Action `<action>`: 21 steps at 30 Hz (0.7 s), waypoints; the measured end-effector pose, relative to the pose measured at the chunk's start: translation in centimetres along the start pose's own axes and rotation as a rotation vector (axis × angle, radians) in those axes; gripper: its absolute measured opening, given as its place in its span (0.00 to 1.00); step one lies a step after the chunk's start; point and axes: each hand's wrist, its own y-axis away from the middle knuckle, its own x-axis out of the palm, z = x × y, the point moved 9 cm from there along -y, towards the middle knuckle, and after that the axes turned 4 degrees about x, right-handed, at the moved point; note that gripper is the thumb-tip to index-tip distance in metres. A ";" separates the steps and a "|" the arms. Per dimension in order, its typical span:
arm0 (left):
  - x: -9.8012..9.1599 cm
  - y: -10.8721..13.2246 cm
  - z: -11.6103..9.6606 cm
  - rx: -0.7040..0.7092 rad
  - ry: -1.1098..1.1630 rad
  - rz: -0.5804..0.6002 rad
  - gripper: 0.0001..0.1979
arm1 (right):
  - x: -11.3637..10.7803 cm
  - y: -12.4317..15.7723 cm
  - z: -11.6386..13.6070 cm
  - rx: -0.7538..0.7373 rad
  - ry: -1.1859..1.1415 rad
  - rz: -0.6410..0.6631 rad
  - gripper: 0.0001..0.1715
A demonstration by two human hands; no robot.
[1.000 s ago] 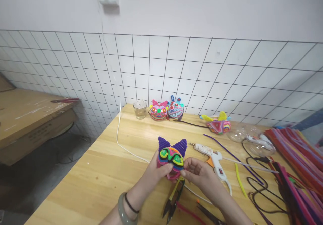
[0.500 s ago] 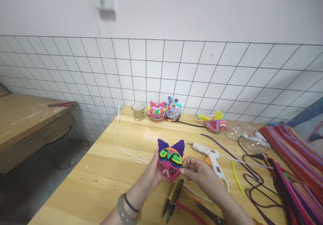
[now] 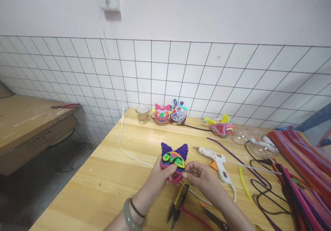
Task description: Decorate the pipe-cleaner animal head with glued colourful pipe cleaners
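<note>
A pipe-cleaner animal head (image 3: 172, 157) with purple ears, green eyes and a pink lower part is between my hands above the table. My left hand (image 3: 157, 177) wraps its left side, the thumb lying across the front over the nose area. At its right edge my right hand (image 3: 197, 175) has its fingers curled and thumb and forefinger pinched; whether they grip the head's rim or a small piece is hidden. Yellow-and-black thread snips (image 3: 178, 203) lie just below the head. A pink pipe cleaner (image 3: 196, 218) and dark scissors (image 3: 213, 219) are beside them.
A white glue gun (image 3: 216, 160) lies right of my hands, its cord trailing. Finished heads (image 3: 161, 115) and a glass cup (image 3: 142, 114) stand along the wall. Clear plastic balls (image 3: 240, 137), tangled dark cord (image 3: 258, 189) and bundled pipe cleaners (image 3: 292, 155) fill the right side.
My left thumb has moved from the head's left edge across its front, covering the nose. My right hand keeps its pinch at the right edge. The camera view has shifted slightly.
</note>
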 end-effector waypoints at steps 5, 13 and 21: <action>-0.4 -0.1 0.2 -0.014 -0.013 -0.013 0.26 | -0.1 -0.3 -0.1 -0.036 -0.003 -0.024 0.27; -0.2 -0.1 0.7 -0.025 0.012 0.035 0.23 | -0.1 -0.1 0.1 -0.009 -0.023 -0.019 0.26; 0.5 0.0 1.0 -0.068 0.103 0.127 0.31 | -0.5 0.2 0.0 0.019 -0.026 -0.023 0.28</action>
